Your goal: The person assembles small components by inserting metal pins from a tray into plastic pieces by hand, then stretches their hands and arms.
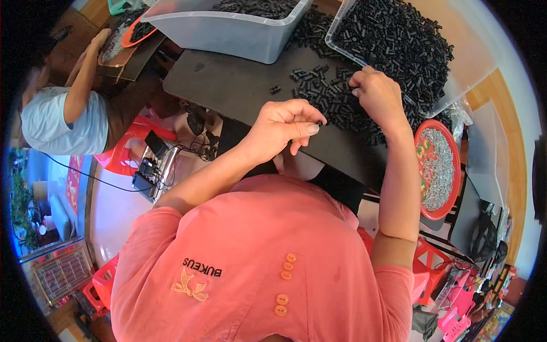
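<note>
In front of my chest, my left hand (282, 129) is closed in a pinch. A small dark piece (320, 122) shows between its thumb and forefinger tips, mostly covered by them. Farther right, my right hand (378, 96) is at a loose pile of small black cylindrical plastic pieces (319, 85) on the dark table (222, 80). Its fingers are bent together, and whatever they hold is hidden. The pile runs up to a clear plastic bin (336, 43) with many more such pieces, just beyond this hand.
Another translucent bin (228, 37) of black pieces stands at the far left of the table. Right of my right forearm is a red plate (419, 171) of small silvery metal parts (439, 171). A co-worker (68, 117) sits at far left beside another tray of parts (137, 31).
</note>
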A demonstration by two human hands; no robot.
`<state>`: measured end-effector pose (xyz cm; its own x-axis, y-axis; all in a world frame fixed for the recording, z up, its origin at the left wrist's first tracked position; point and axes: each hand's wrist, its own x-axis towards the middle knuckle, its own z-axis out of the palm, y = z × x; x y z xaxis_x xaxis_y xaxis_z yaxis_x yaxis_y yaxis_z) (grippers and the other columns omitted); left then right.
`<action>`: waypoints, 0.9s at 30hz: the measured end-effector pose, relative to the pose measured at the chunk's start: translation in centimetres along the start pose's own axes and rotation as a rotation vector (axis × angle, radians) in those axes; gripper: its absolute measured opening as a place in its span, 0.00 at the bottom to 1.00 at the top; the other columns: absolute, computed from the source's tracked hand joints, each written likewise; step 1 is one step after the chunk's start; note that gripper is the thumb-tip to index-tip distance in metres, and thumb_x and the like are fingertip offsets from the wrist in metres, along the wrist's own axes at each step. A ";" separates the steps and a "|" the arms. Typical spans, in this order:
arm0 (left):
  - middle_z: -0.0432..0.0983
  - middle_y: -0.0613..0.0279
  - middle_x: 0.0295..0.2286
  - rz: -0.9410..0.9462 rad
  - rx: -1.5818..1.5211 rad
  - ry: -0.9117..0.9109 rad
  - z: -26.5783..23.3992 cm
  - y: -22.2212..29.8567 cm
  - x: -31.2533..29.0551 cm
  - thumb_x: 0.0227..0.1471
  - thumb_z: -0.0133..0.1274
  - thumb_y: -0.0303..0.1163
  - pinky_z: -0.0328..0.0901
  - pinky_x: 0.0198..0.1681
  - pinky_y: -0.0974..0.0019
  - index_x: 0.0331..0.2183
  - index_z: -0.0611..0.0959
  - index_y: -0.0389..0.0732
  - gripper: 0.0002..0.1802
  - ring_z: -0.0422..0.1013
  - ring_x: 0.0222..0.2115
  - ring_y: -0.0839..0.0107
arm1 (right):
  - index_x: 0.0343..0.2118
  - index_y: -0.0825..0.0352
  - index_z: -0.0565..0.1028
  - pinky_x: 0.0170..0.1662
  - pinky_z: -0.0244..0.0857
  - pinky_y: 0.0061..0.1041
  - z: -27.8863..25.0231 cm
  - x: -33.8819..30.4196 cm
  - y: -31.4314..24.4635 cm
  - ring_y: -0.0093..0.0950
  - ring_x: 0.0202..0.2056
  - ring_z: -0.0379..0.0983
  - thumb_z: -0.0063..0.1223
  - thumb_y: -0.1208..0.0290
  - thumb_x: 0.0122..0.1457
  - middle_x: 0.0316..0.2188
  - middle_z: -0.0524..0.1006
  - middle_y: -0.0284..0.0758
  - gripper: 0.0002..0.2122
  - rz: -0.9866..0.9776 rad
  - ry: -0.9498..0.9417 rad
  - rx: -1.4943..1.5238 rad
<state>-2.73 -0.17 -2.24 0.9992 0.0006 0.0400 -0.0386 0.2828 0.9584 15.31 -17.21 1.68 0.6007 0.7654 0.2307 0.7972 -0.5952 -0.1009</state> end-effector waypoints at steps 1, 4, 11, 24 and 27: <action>0.73 0.63 0.21 -0.001 0.003 0.002 0.0 0.0 0.0 0.56 0.56 0.26 0.60 0.18 0.77 0.38 0.81 0.32 0.09 0.66 0.16 0.79 | 0.30 0.64 0.79 0.39 0.70 0.41 0.0 0.0 0.0 0.43 0.36 0.77 0.53 0.76 0.50 0.33 0.79 0.40 0.05 -0.003 0.001 -0.001; 0.73 0.63 0.20 -0.020 -0.012 0.029 0.1 0.0 0.0 0.55 0.56 0.25 0.60 0.18 0.76 0.38 0.81 0.31 0.09 0.66 0.15 0.79 | 0.32 0.65 0.77 0.39 0.68 0.38 0.2 0.0 0.3 0.40 0.37 0.75 0.55 0.76 0.50 0.32 0.77 0.37 0.05 -0.006 0.001 -0.007; 0.75 0.58 0.21 -0.091 -0.100 0.091 0.5 0.9 0.7 0.54 0.55 0.23 0.62 0.17 0.76 0.38 0.81 0.29 0.09 0.68 0.14 0.76 | 0.33 0.68 0.77 0.31 0.65 0.24 -1.3 -0.1 -0.7 0.24 0.26 0.73 0.54 0.76 0.54 0.23 0.77 0.32 0.04 0.173 -0.005 0.922; 0.76 0.60 0.27 -0.036 -0.059 0.153 1.3 0.2 2.1 0.56 0.55 0.25 0.65 0.17 0.75 0.40 0.80 0.29 0.11 0.71 0.21 0.77 | 0.38 0.69 0.79 0.36 0.64 0.18 -1.0 -3.9 -4.5 0.17 0.29 0.70 0.51 0.80 0.58 0.26 0.76 0.27 0.08 0.110 0.073 1.089; 0.76 0.60 0.27 -0.045 0.015 0.168 1.6 0.2 2.3 0.55 0.55 0.24 0.64 0.17 0.76 0.40 0.80 0.29 0.10 0.71 0.21 0.77 | 0.40 0.68 0.78 0.37 0.66 0.19 -0.5 -4.1 -5.0 0.17 0.31 0.72 0.52 0.81 0.57 0.27 0.78 0.29 0.09 0.142 0.112 1.076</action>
<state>-0.47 -1.69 -1.50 0.9876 0.1492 -0.0495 0.0071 0.2722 0.9622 8.84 -17.55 1.71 0.7258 0.6479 0.2313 0.3889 -0.1090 -0.9148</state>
